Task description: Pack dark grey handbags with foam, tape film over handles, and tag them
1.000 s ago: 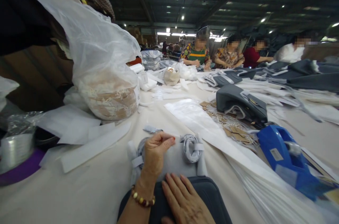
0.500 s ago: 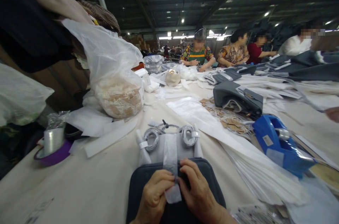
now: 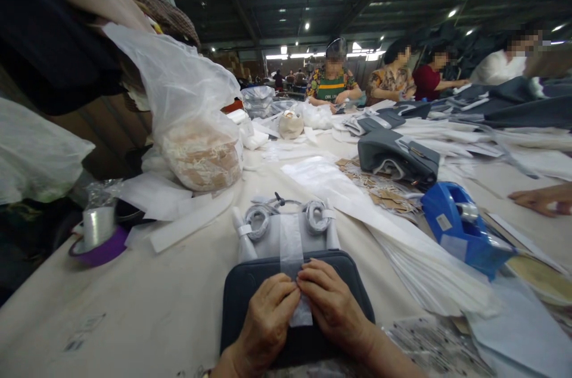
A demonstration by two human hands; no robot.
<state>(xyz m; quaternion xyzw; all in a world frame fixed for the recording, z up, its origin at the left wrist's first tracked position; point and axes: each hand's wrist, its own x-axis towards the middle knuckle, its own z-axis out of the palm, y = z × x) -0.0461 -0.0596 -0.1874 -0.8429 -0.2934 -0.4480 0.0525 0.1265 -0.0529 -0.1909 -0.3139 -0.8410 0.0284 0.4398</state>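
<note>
A dark blue bag (image 3: 241, 288) lies in front of me, with a pale grey part (image 3: 270, 245) behind its upper edge. Two coiled grey cords (image 3: 257, 222) sit on that part, bound with white bands. Down the middle runs a translucent white strip (image 3: 291, 241), its lower end loose over the dark face. My left hand (image 3: 270, 312) and my right hand (image 3: 328, 300) meet on this strip, thumbs and fingertips closed on it from either side. The fingers cover part of the strip.
A blue tape dispenser (image 3: 460, 229) and a fan of white sheets (image 3: 415, 259) lie on the right. A purple tape roll (image 3: 100, 250) and a large clear plastic bag (image 3: 201, 151) stand left. Co-workers sit across the table; another person's hand (image 3: 543, 199) rests at far right.
Both hands have drawn together on the strip; the right hand's fingers have closed in next to the left's. At far right, another person's hand has come further into view.
</note>
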